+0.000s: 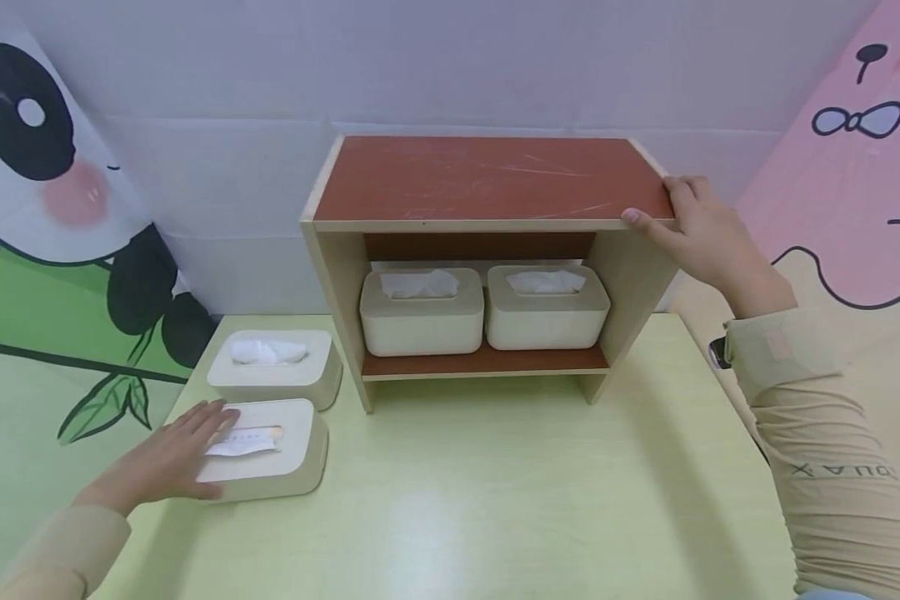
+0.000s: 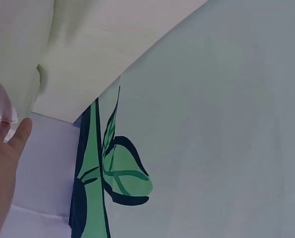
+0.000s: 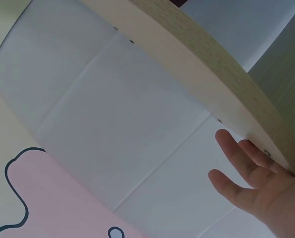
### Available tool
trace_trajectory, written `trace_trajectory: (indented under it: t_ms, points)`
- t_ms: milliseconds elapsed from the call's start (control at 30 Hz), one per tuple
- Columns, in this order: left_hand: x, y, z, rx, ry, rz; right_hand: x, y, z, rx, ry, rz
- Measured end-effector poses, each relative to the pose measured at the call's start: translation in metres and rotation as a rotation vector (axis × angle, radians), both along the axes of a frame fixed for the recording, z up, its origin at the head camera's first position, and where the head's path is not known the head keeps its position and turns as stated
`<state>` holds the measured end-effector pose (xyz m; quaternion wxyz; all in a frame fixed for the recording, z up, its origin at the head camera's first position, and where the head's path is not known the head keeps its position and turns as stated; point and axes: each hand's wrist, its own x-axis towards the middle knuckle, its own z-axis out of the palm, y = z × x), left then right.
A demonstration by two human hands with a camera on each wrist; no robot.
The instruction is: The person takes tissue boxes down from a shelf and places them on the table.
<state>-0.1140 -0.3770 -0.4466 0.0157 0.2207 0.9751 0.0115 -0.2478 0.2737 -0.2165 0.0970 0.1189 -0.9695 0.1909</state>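
Observation:
A white tissue box (image 1: 300, 442) lies at the left of the table in the head view, a tissue packet showing in its slot. My left hand (image 1: 168, 458) rests over its left end, fingers extended across the top and thumb low along the near side. Just behind stands a second tissue box (image 1: 270, 389) with white tissue in its opening. At the right, my right hand (image 1: 712, 237) lies on the top right corner of a small wooden shelf (image 1: 487, 179), thumb by the front edge. Its fingers (image 3: 232, 148) extend loosely along the outer side in the right wrist view.
Inside the shelf, two more tissue boxes (image 1: 423, 321) sit side by side on the lower board (image 1: 487, 362). The shelf stands at the back of a pale green table (image 1: 480, 483). Behind is a whitish wall covering (image 1: 450, 67), with cartoon panels on either side.

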Motion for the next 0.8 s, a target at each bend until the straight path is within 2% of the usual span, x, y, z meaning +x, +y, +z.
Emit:
trace_trajectory:
  t_ms: [133,333,633,800]
  points:
    - [-0.002,0.001,0.005,-0.048,-0.043,0.031,-0.001,-0.001,-0.001,0.005,-0.002,-0.003]
    - [-0.004,0.009,0.011,-0.043,-0.072,0.049,0.0,-0.001,0.0,0.001,-0.014,-0.004]
    - [-0.011,0.034,0.029,-0.04,0.04,0.026,0.0,0.001,0.0,0.006,-0.012,-0.015]
    - [-0.011,0.055,0.045,-0.017,0.105,-0.014,0.0,0.002,0.0,-0.001,-0.018,-0.012]
